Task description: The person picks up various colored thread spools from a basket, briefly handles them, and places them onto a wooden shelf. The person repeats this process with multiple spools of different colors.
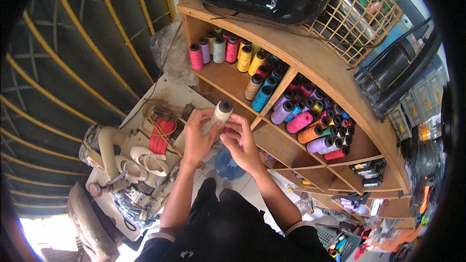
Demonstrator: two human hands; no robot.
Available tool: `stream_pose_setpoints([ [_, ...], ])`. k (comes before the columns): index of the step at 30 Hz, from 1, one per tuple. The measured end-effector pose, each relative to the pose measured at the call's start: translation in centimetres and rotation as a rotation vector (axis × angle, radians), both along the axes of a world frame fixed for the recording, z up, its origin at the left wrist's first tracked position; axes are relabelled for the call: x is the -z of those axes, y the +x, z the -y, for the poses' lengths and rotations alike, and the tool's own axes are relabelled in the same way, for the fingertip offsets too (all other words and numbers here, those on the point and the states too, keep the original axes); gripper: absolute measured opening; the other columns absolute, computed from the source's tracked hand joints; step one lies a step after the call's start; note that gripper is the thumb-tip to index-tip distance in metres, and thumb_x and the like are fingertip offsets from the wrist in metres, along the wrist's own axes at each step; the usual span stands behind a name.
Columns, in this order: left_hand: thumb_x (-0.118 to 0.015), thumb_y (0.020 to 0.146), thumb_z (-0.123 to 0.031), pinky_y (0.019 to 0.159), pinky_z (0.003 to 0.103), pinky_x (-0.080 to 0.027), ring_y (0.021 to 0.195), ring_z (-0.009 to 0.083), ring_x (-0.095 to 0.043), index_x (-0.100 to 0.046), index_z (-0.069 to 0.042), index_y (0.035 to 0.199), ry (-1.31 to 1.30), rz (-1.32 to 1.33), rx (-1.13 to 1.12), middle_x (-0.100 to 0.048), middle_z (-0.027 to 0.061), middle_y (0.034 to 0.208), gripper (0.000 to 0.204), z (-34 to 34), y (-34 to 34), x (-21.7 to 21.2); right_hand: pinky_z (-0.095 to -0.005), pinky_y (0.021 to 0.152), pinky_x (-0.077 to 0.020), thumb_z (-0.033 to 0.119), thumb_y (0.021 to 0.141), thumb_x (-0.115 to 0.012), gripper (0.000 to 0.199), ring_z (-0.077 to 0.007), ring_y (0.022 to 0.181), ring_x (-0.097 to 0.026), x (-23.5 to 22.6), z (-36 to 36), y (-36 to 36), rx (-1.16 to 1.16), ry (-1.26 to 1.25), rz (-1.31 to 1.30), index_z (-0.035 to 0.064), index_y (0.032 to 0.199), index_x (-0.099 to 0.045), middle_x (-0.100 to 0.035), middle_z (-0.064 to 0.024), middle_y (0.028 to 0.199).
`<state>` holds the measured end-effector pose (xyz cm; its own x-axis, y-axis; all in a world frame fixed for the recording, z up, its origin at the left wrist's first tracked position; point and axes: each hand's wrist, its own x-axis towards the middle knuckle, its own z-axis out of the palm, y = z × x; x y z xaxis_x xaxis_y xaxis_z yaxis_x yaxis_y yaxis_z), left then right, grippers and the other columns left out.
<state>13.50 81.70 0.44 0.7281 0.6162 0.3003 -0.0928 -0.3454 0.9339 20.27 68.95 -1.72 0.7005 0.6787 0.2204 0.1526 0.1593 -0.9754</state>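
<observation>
My left hand (198, 133) is wrapped round a cream spool of thread (222, 112), its dark end tilted up toward me. Close beside the spool is my right hand (240, 140), its fingers bent and apart. Whether a fingertip of that hand touches the spool or a loose thread, I cannot tell. Just beyond my hands, a wooden shelf unit (233, 80) holds thread spools. Pink, purple, grey and yellow ones stand in its left compartment, with a blue spool (262, 98) near the front. Many more, including a pink spool (299, 122), lie stacked in the compartment to the right.
On the left, a white table (170, 90) carries a sewing machine (109, 148), cream shoes (150, 160) and a red zipper-like bundle (162, 135). A black case (267, 5) and a wire basket (359, 17) sit atop the shelf. A blue tub (228, 164) stands on the floor below.
</observation>
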Motion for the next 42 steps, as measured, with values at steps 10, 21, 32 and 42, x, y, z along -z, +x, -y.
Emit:
stream_pose_setpoints([
  [10, -0.067, 0.081, 0.001, 0.076, 0.031, -0.052, 0.089, 0.0168, -0.063, -0.058, 0.002, 0.106, -0.183, 0.11, 0.117, -0.065, 0.0119, 0.098, 0.027, -9.1, 12.7, 3.5, -0.045, 0.107, -0.0301, 0.042, 0.093, -0.053, 0.072, -0.0375, 0.132, -0.031, 1.7, -10.9, 7.8, 0.294, -0.126, 0.116, 0.0035, 0.146, -0.023, -0.03, -0.0234, 0.143],
  [21, -0.065, 0.078, 0.003, 0.076, 0.033, -0.051, 0.086, 0.0224, -0.064, -0.06, 0.003, 0.102, -0.076, 0.225, 0.121, -0.065, 0.0146, 0.095, 0.025, -12.1, 20.2, 6.5, -0.0468, 0.113, -0.0154, 0.054, 0.092, -0.045, 0.081, -0.041, 0.136, -0.021, 3.1, -15.9, 13.4, 0.486, -0.234, 0.169, -0.0023, 0.145, -0.02, -0.023, -0.0279, 0.146],
  [32, -0.064, 0.078, 0.001, 0.073, 0.034, -0.051, 0.084, 0.0242, -0.062, -0.06, -0.001, 0.106, -0.002, 0.181, 0.112, -0.062, 0.0133, 0.092, 0.028, -12.7, 21.2, 7.9, -0.0477, 0.109, -0.0196, 0.045, 0.089, -0.057, 0.078, -0.0395, 0.129, -0.029, 4.0, -16.9, 13.5, 0.546, -0.184, 0.19, -0.0033, 0.141, -0.024, -0.033, -0.0261, 0.135],
  [42, -0.068, 0.078, -0.004, 0.068, 0.035, -0.048, 0.076, 0.0258, -0.061, -0.061, 0.003, 0.093, -0.07, 0.123, 0.095, -0.062, 0.0149, 0.082, 0.018, -12.1, 20.3, 7.0, -0.0451, 0.111, -0.0176, 0.043, 0.09, -0.056, 0.077, -0.0377, 0.132, -0.026, 5.6, -16.6, 13.6, 0.551, -0.152, 0.082, -0.0033, 0.142, -0.023, -0.03, -0.026, 0.139],
])
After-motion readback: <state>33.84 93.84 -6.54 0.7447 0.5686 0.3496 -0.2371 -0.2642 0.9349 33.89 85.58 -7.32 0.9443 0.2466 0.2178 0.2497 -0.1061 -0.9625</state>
